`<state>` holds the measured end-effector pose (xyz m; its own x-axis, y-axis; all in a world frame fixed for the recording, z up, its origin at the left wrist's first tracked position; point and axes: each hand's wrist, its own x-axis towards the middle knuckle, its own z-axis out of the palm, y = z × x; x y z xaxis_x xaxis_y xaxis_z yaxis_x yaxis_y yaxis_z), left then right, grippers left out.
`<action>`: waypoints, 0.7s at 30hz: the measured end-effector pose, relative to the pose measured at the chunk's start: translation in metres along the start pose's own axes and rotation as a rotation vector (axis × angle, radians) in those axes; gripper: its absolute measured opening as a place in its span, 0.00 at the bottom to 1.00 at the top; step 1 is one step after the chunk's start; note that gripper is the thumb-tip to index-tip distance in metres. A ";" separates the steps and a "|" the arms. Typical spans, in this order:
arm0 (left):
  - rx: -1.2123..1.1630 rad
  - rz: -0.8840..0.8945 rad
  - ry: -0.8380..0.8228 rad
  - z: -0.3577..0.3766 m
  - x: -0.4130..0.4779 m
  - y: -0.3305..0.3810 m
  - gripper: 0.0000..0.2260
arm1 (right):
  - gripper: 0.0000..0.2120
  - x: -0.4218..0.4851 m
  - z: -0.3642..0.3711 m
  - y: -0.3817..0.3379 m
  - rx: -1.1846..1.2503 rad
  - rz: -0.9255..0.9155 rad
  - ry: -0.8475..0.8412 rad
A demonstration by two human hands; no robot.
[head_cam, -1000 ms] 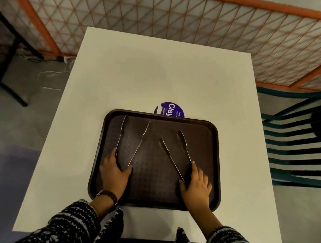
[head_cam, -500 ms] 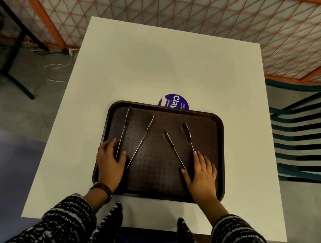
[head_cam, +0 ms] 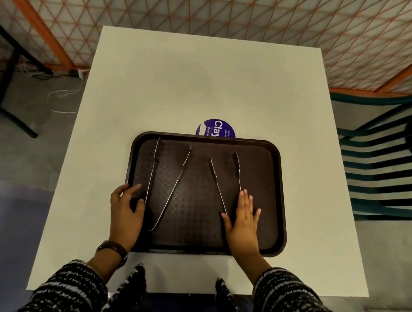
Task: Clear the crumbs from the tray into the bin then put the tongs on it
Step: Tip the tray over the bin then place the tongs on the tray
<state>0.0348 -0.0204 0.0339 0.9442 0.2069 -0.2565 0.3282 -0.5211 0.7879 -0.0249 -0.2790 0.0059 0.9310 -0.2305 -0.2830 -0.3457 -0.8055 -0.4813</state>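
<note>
- Left edge: dark table leg (head_cam: 4, 95) and loose white cable (head_cam: 61, 96) on the grey floor, orange lattice screen (head_cam: 218, 7) behind.
- Pale worktop (head_cam: 209, 78), square, carrying a dark brown tray (head_cam: 277, 190) at its near half.
- Left hand (head_cam: 125, 213) at the tray's left rim, near corner; fingers (head_cam: 134, 190) curled and loosely spread, tips on the rim and tray floor, gripping nothing. Watch (head_cam: 113, 248) on the wrist.
- Left tongs (head_cam: 167, 185) lie flat on the tray just beside that hand, arms splayed in a V that opens away from the person, hinge nearest the body.
- Right tongs (head_cam: 217, 183) lie on the tray's right half, also a V opening away; its near end goes under the right hand.
- Right hand (head_cam: 241, 225) flat, palm down on the tray, fingers (head_cam: 243, 199) straight and close together, thumb out to the side touching one tong arm.
- Crumbs on the tray: cannot tell.
- Purple round sticker (head_cam: 216, 128) on the worktop, partly under the tray's far rim.
- Far right: green slatted chair (head_cam: 390, 165).
</note>
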 end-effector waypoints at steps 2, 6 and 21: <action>-0.013 0.007 -0.005 0.001 0.001 0.002 0.16 | 0.35 0.000 0.007 -0.008 0.033 0.046 0.008; -0.037 0.008 -0.013 0.003 0.003 0.007 0.16 | 0.35 0.002 0.013 -0.018 0.068 0.095 0.023; -0.037 0.001 -0.039 0.003 -0.004 0.002 0.17 | 0.36 0.008 0.008 -0.024 0.131 0.172 0.028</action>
<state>0.0316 -0.0247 0.0348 0.9450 0.1739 -0.2771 0.3271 -0.4897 0.8082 -0.0104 -0.2569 0.0083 0.8590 -0.3751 -0.3483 -0.5107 -0.6752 -0.5323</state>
